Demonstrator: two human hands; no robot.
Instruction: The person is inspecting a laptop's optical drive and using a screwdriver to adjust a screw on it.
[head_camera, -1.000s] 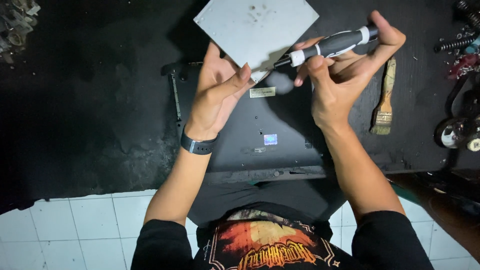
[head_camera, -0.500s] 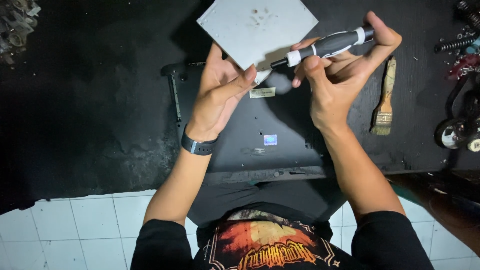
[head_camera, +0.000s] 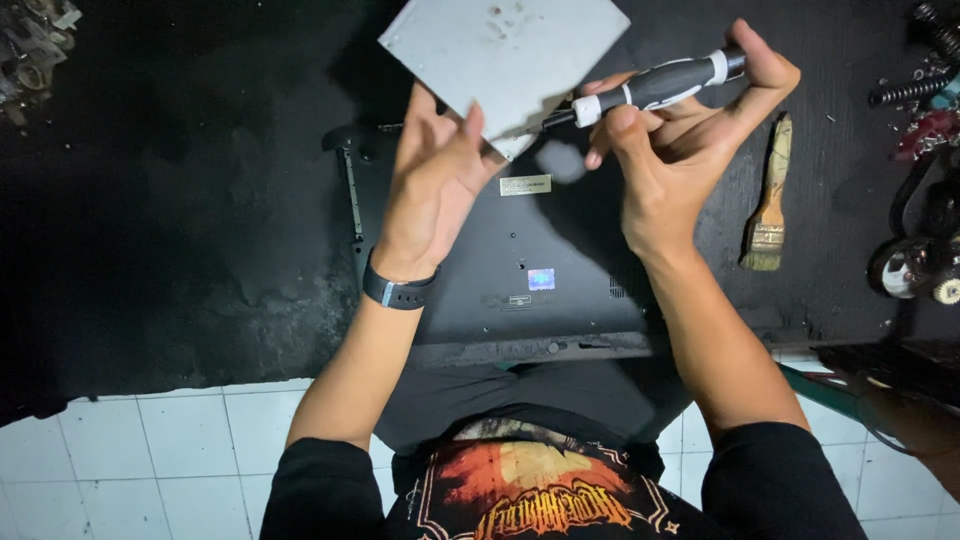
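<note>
while both hands work above the dark laptop base (head_camera: 520, 270), which lies underside up on the black bench (head_camera: 180, 200), the scene reads so:

left hand: the left hand (head_camera: 435, 190) is raised over the far half of the laptop base, fingers folded round the near corner of a flat grey metal plate (head_camera: 505, 50); the grip pinches that corner between thumb and fingers.

plate: held in the air beyond the far edge of the laptop base, tilted, a few small holes near its middle.

right hand: the right hand (head_camera: 690, 130), above the far right of the laptop base, is wrapped round a black and white screwdriver (head_camera: 655, 88); thumb and fingers press on the handle, and the tip meets the plate's near corner.

handling: the plate looks thin, stiff and light, with hard edges and a smooth face that could slip; a hold near the worked corner, thumb on one face and fingers on the other, seems steadiest.

nearby: a wooden-handled paintbrush (head_camera: 768, 195) lies right of the laptop base; a dark band (head_camera: 397, 292) circles the left wrist.
</note>
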